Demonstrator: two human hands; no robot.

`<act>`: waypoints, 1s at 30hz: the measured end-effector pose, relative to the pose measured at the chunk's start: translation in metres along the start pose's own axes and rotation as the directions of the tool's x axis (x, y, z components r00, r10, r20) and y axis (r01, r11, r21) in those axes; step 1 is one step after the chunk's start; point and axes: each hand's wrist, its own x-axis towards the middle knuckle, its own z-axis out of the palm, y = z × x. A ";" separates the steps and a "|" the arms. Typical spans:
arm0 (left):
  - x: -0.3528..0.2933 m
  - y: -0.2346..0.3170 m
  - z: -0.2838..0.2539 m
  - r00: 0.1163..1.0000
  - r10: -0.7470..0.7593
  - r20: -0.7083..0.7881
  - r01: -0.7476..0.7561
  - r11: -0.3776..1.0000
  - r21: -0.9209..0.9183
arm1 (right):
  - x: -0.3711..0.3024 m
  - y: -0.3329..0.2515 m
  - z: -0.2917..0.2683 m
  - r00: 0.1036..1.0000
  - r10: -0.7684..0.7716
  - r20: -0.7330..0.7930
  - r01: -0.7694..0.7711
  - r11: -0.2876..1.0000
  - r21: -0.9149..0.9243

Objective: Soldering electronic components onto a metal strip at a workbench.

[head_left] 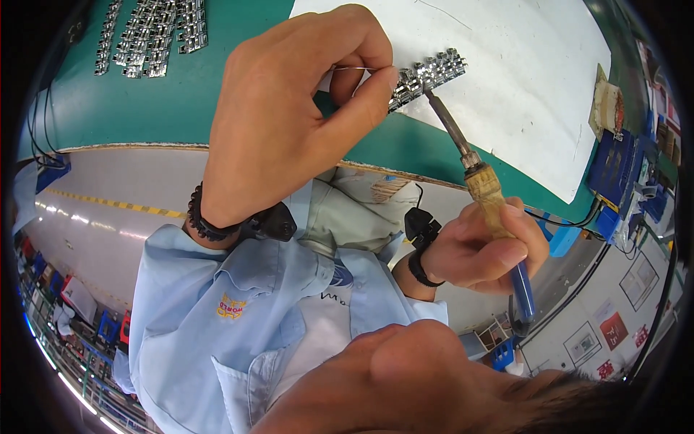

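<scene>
A strip of small shiny metal connectors (441, 69) lies at the edge of a white sheet, slanting up to the right. My left hand (296, 108) is closed in a pinch at the strip's left end, with a thin silver solder wire (354, 69) between thumb and fingers. Its fingertips hide that end of the strip. From the lower right, my right hand (484, 249) grips a soldering iron (486, 189) by its handle, which is tan in front and blue behind. The iron's dark tip touches or nearly touches the strip's lower edge, right of my left fingertips.
More metal connector strips (152, 36) lie at the far left on the green work surface (144, 101). Under the connectors spreads the white sheet (535, 94). A blue box (614, 170) and a worn tan block (607, 105) stand at the right edge. Dark cables (43, 130) hang at left.
</scene>
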 end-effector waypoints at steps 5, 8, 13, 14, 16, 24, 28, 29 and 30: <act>0.001 -0.007 -0.004 0.991 0.062 0.116 -0.068 0.996 0.054 | 0.001 -0.015 -0.011 0.961 0.258 0.095 -0.257 0.966 -0.022; 0.000 -0.008 -0.007 0.991 0.062 0.122 -0.069 0.996 0.054 | 0.000 -0.016 -0.013 0.950 0.286 0.122 -0.287 0.958 -0.010; 0.000 -0.007 -0.005 0.990 0.064 0.124 -0.071 0.996 0.050 | 0.003 -0.011 -0.013 0.952 0.264 0.153 -0.271 0.962 0.029; 0.000 -0.007 -0.004 0.990 0.067 0.121 -0.074 0.996 0.053 | 0.003 -0.010 -0.013 0.950 0.272 0.155 -0.280 0.959 0.035; 0.001 -0.007 -0.004 0.990 0.066 0.122 -0.074 0.995 0.060 | 0.004 -0.011 -0.013 0.948 0.273 0.162 -0.283 0.958 0.038; 0.001 -0.008 -0.004 0.988 0.084 0.126 -0.098 0.989 0.110 | 0.002 -0.012 -0.008 0.941 0.310 0.137 -0.317 0.948 0.031; 0.000 -0.006 -0.005 0.993 0.048 0.107 -0.053 0.998 0.044 | 0.002 -0.009 -0.008 0.952 0.279 0.130 -0.286 0.957 0.045; 0.000 -0.005 -0.005 0.994 0.030 0.102 -0.034 0.999 0.036 | 0.002 -0.009 -0.008 0.957 0.263 0.119 -0.271 0.961 0.056; 0.000 -0.005 -0.005 0.995 0.012 0.097 -0.015 0.999 0.029 | 0.002 -0.009 -0.009 0.961 0.256 0.103 -0.262 0.964 0.049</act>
